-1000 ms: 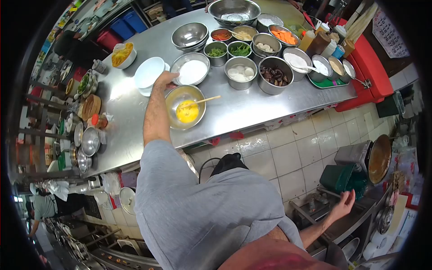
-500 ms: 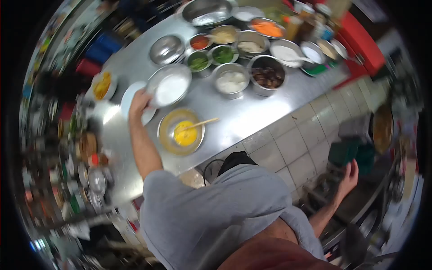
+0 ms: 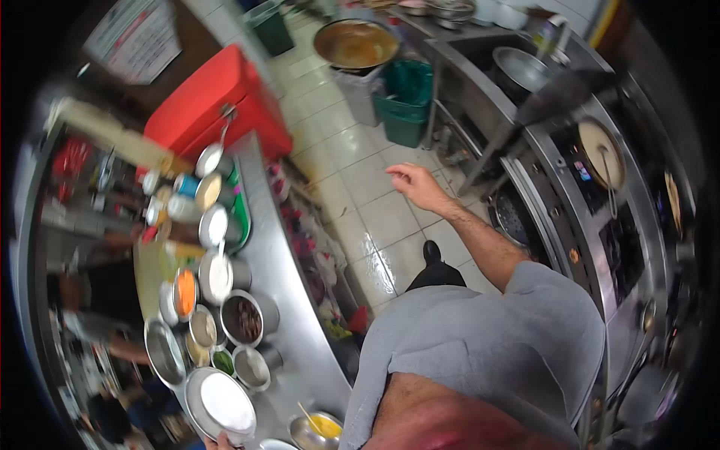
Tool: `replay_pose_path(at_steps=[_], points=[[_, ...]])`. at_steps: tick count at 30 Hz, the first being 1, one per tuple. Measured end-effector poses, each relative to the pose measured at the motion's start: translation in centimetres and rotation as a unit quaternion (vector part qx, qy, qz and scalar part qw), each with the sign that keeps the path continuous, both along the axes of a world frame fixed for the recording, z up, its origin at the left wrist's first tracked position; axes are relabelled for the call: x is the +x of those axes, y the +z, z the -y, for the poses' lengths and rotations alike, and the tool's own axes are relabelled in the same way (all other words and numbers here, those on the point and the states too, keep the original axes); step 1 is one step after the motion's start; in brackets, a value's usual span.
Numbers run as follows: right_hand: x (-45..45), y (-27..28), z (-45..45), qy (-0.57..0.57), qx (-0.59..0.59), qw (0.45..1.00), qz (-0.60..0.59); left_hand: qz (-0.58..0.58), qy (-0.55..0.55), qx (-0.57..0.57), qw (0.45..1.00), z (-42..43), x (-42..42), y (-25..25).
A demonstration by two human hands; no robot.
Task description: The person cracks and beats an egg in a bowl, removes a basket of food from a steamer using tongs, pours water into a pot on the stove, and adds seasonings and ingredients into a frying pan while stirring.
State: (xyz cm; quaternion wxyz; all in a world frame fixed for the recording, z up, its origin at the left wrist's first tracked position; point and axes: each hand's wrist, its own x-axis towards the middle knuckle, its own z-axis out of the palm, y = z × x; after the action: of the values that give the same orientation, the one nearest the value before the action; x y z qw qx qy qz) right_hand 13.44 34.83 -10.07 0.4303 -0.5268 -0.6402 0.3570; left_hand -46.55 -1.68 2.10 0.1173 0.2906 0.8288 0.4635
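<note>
At the bottom left, my left hand (image 3: 219, 442) grips the rim of a metal bowl (image 3: 196, 403) of white contents; only its fingers show. Beside it on the steel table, a metal bowl (image 3: 300, 433) holds yellow liquid and a wooden stick. My right hand (image 3: 420, 186) hangs over the tiled floor, fingers loosely bent and apart, holding nothing. Near the left hand's bowl are a pot (image 3: 252, 367) of pale pieces in liquid and a pot (image 3: 259, 319) of dark pieces.
A red cooler (image 3: 217, 105) stands past the table end. Beyond my right hand are a green bin (image 3: 406, 124) and a wok (image 3: 356, 45). Stoves with a pan (image 3: 600, 154) line the right, below a sink (image 3: 480, 56). People are across the table.
The view has swung right, toward the stoves and sink. The bowl of white contents has come off its place on the table in my left hand. My right hand has moved away from beside the bin.
</note>
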Motion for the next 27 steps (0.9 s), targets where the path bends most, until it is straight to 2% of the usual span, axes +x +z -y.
replay_pose_path(at_steps=[4, 6, 9, 11, 12, 15, 16, 17, 18, 19, 23, 25, 27], points=[[5.4, -1.7, -2.0, -0.086, -0.013, 0.996, 0.003, 0.032, -0.088, -0.01, 0.996, -14.1, 6.1, -0.1], [8.7, -2.5, -3.1, -0.101, 0.034, 0.994, 0.027, 0.057, -0.146, -0.018, 0.988, -21.2, 10.4, -1.0], [13.8, -2.3, -5.1, -0.153, -0.016, 0.988, -0.004, 0.104, -0.217, -0.038, 0.97, -30.8, 18.0, -2.7], [17.1, -2.0, -6.0, -0.19, -0.005, 0.982, -0.012, 0.154, -0.235, -0.036, 0.959, -36.3, 24.0, -3.2], [18.7, -1.8, -6.5, -0.208, 0.007, 0.978, -0.02, 0.171, -0.212, 0.0, 0.962, -39.3, 28.2, -3.9], [23.3, -1.1, -7.9, -0.23, -0.009, 0.973, -0.037, 0.255, -0.345, 0.053, 0.902, -48.7, 34.7, -7.5], [24.5, -0.7, -8.3, -0.24, -0.041, 0.969, -0.043, 0.254, -0.332, 0.03, 0.908, -50.6, 39.0, -6.6], [25.4, -0.5, -8.8, -0.241, -0.042, 0.969, -0.042, 0.27, -0.397, -0.004, 0.877, -54.1, 40.1, -8.2], [26.1, -0.4, -9.5, -0.257, -0.041, 0.963, -0.067, 0.252, -0.398, -0.043, 0.881, -56.4, 43.1, -8.2], [26.6, -0.4, -10.2, -0.272, -0.039, 0.957, -0.091, 0.246, -0.436, -0.006, 0.866, -58.4, 46.7, -8.0], [27.8, -0.5, -14.1, -0.294, -0.044, 0.947, -0.124, 0.307, -0.558, -0.045, 0.769, -67.2, 56.0, -8.6], [28.5, -0.4, -16.4, -0.281, -0.087, 0.941, -0.167, 0.275, -0.579, -0.071, 0.765, -70.7, 60.6, -8.4], [28.7, 1.3, -18.6, -0.301, -0.136, 0.911, -0.248, 0.281, -0.645, -0.095, 0.705, -75.3, 64.1, -10.0]])
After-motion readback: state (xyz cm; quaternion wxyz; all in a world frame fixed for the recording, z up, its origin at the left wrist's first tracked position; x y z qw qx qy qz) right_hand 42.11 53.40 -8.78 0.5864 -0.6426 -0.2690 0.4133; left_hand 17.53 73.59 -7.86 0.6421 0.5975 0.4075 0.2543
